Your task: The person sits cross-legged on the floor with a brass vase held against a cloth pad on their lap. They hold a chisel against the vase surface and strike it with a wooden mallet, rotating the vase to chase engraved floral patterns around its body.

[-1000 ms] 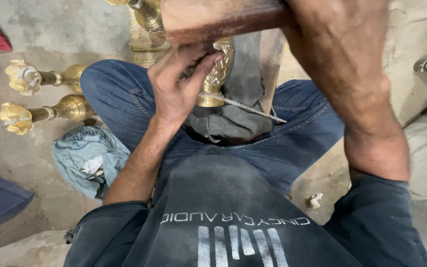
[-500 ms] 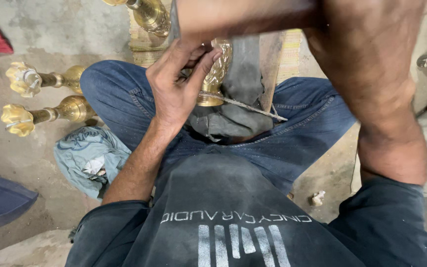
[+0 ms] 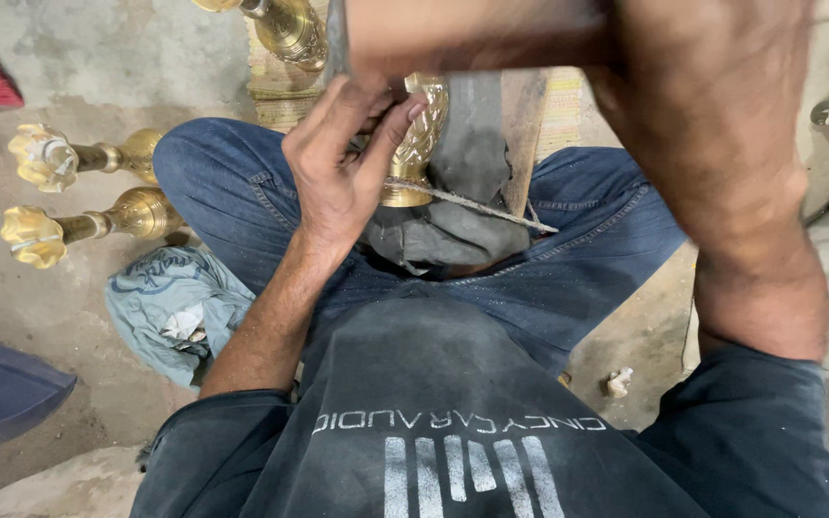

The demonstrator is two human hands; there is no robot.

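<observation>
Perhaps four brass pieces [image 3: 422, 134], one grey cloth [image 3: 453, 230], one blue rag [image 3: 173, 309].

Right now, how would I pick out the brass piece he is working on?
Start at the blue jeans of the seated person. Between the knees a grey cloth lies in the lap, and the left hand grips the brass piece above it. Unlike the two brass stands lying on the floor, it is held upright, with a thin rod across its base.

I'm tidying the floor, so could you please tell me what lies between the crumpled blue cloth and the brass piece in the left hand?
In the head view, the person's jeans-clad leg lies between the cloth and the brass piece held by the left hand.
</observation>
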